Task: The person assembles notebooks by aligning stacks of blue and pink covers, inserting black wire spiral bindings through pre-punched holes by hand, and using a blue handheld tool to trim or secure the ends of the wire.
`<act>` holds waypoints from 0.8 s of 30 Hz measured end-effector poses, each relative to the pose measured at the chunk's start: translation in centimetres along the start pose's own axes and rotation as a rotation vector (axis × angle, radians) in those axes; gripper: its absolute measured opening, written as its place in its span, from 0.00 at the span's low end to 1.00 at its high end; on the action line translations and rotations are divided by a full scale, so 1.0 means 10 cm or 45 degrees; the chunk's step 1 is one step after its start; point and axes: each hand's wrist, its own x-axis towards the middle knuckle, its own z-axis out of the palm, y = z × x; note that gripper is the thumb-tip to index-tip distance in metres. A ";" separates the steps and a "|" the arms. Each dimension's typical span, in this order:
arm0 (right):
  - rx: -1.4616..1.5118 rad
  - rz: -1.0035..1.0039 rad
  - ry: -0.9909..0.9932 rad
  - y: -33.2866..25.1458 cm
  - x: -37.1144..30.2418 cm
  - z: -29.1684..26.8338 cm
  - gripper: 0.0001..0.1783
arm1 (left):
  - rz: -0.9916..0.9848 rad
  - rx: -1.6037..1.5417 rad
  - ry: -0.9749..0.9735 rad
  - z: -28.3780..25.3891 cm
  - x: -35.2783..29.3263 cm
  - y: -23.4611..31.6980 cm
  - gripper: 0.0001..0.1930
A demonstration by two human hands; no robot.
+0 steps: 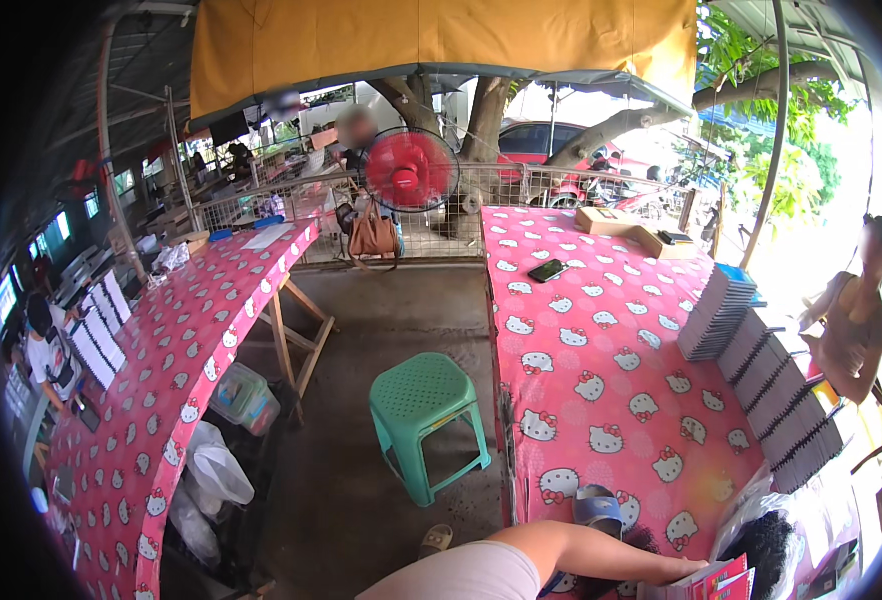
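Note:
My left arm, in a light sleeve, stretches rightward across the bottom of the view. My left hand point(683, 570) is closed at the edge of several red-and-white booklets point(729, 580) at the lower right; its fingertips are mostly hidden among them. Beside the booklets lies a black bristly bundle point(761, 548) in clear plastic wrap point(746, 503). A blue-grey slipper point(598, 508) rests near my forearm. My right hand does not show.
Stacks of spiral-bound notebooks point(766, 390) line the right edge of the pink patterned table point(601, 330), with a phone point(549, 270) farther back. A green stool point(426, 390) stands in the aisle. Another pink table point(176, 370) is leftward. One person point(851, 320) stands at right; another point(46, 350) at left.

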 end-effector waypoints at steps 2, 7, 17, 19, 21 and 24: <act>0.000 -0.023 0.026 -0.01 -0.03 -0.03 0.39 | 0.001 -0.004 -0.026 0.04 0.02 -0.04 0.34; 0.008 -0.061 0.012 -0.06 -0.05 0.01 0.39 | 0.043 -0.052 0.011 0.02 -0.06 -0.04 0.35; 0.071 -0.388 -0.041 -0.50 -0.19 0.05 0.38 | 0.267 -0.371 0.175 -0.25 -0.43 0.34 0.36; 0.077 -0.443 -0.080 -0.58 -0.11 0.22 0.38 | 0.248 -0.417 0.251 -0.38 -0.63 0.60 0.36; 0.083 -0.468 -0.122 -0.60 -0.04 0.44 0.38 | 0.254 -0.426 0.231 -0.55 -0.78 0.75 0.36; 0.070 -0.452 -0.171 -0.53 0.07 0.78 0.38 | 0.373 -0.406 0.199 -0.97 -0.99 0.88 0.37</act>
